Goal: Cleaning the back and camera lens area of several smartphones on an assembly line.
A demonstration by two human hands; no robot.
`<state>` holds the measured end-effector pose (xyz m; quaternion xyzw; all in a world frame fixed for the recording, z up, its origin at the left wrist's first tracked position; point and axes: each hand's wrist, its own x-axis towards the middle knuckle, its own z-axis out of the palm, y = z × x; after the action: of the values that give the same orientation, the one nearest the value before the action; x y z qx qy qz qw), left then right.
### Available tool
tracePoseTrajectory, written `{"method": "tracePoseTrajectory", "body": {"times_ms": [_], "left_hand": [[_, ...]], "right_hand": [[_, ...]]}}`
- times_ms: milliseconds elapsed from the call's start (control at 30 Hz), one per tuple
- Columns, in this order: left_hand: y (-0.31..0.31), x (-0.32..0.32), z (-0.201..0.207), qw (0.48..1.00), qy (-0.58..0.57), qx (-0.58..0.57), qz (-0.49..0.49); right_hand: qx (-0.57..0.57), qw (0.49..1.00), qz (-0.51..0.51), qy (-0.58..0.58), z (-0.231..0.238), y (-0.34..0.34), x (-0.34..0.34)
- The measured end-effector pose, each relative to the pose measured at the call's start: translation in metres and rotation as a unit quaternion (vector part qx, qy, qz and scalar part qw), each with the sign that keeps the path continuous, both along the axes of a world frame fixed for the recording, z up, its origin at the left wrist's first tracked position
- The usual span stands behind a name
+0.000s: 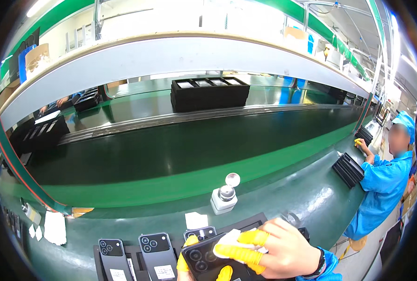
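My left hand (183, 263), in yellow finger cots, grips a dark smartphone (207, 266) by its edges, with the back and camera lenses facing up. Pressed onto that back is a folded white wiping cloth (227, 244), pinched in the yellow-cotted fingers of my right hand (285, 248). Beneath and left lies a black tray (260, 218), partly covered by my hands. A grey-blue phone (112, 260) and a second such phone (157, 256) rest in it, each bearing a white label. Behind the held phone, another phone (200, 232) shows only its top.
A white pump bottle (224, 202) with a metal top stands beyond the tray, near a white paper piece (197, 220). White cloth (55, 228) lies left. A conveyor belt (171, 164) runs across, with stacked black trays (210, 96) behind it. A co-worker (386, 173) in blue works at right.
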<state>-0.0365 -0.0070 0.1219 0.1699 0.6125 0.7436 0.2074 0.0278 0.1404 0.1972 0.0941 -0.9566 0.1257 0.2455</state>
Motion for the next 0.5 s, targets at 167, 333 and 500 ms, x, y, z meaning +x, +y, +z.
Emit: {"method": "tracePoseTrajectory", "body": {"times_ms": [167,333,500], "left_hand": [[0.000,-0.002,0.005,1.000,0.007,-0.009,0.015],[-0.001,-0.005,-0.004,1.000,0.005,-0.005,0.007],[-0.002,-0.002,0.001,1.000,-0.018,0.012,-0.002]], "right_hand": [[0.055,0.993,-0.102,-0.017,-0.008,0.012,-0.005],[-0.043,0.997,0.045,-0.049,0.002,0.000,0.004],[0.014,0.997,0.040,-0.061,0.002,-0.002,0.001]]}}
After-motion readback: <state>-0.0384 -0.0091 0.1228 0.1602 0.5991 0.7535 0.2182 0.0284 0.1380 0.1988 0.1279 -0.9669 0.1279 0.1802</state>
